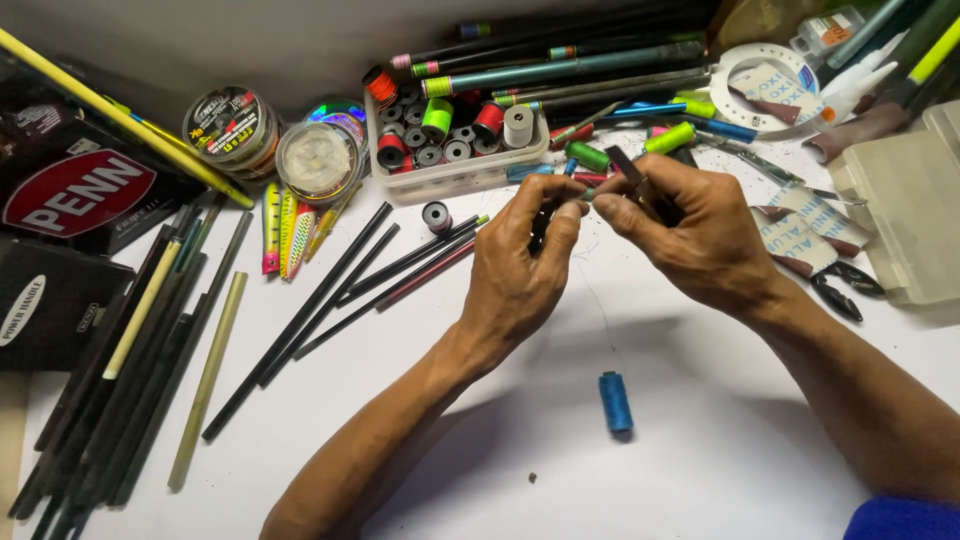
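Observation:
My left hand (522,262) and my right hand (690,232) meet over a white table (700,460), fingertips pinched together on a small thin piece between them. A dark flat tool (628,168) sticks up from the fingers of my right hand. A fine thread hangs from the hands down toward a blue thread spool (615,401) lying on the table below them. What exactly the left fingers pinch is too small to tell.
A clear tray of thread spools (452,140) sits behind the hands. Dark thin rods (330,290) lie at left, near colourful fishing lures (288,228) and line spools (232,124). Black pliers (838,285) and a beige plastic box (905,215) lie right.

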